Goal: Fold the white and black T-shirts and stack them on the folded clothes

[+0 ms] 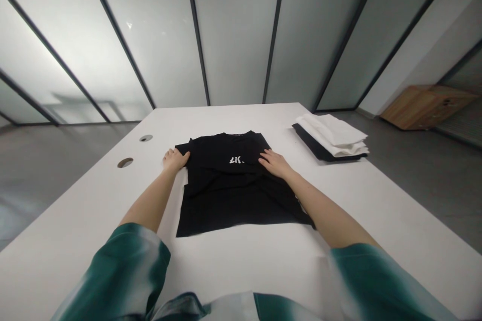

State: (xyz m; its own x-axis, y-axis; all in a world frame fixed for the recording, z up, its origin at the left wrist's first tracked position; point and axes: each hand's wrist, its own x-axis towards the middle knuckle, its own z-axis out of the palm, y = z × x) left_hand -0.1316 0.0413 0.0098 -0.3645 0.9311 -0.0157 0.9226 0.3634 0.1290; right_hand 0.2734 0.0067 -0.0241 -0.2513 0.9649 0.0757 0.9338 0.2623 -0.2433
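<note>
A black T-shirt (233,200) lies spread on the white table, its neckline at the far side and its hem toward me. White lettering shows on its chest, and the cloth has creases below that. My left hand (175,159) is at the sleeve on the left, fingers curled and thumb on the black cloth, closed on the sleeve's edge. Flat on the shirt's right side, near the shoulder, rests my right hand (275,163) with its fingers apart. The sleeve on the right is mostly hidden by that hand and forearm.
A stack of folded white cloth (333,133) with black cloth (312,145) beneath lies on the right of the table (244,261). Two round holes (125,162) pierce the tabletop at left. Behind stand frosted glass panels (237,30); a wooden cabinet (422,105) is at far right.
</note>
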